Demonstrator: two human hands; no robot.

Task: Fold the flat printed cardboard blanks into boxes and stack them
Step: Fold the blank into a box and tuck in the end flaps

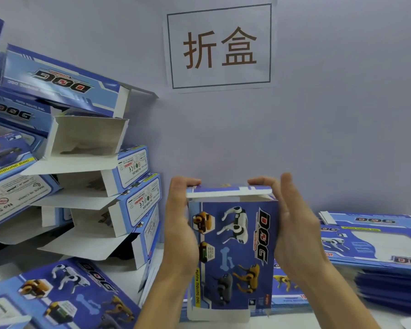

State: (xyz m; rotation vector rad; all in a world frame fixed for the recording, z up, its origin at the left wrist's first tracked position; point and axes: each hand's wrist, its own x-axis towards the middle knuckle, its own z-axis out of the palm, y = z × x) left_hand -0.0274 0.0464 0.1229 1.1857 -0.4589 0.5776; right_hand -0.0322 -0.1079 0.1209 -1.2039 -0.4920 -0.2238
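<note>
Both hands (179, 224) (292, 231) grip upright blue dog-printed box (233, 252).

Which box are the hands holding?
The box in the middle, between the left hand and right hand. The other boxes sit piled untouched on the left.

Left hand (179, 224): I see it raised, palm turned inward, flat against the left side of the blue printed cardboard box (233, 252). Fingers curl over the top edge. Bare forearm runs down toward the bottom of the view.

Right hand (292, 231): I see it raised opposite, palm inward against the right side of the box. Fingers hook over the top right corner; thumb stands straight up. Bare forearm angles down to the lower right.

Both hands grip the box between them.
</note>
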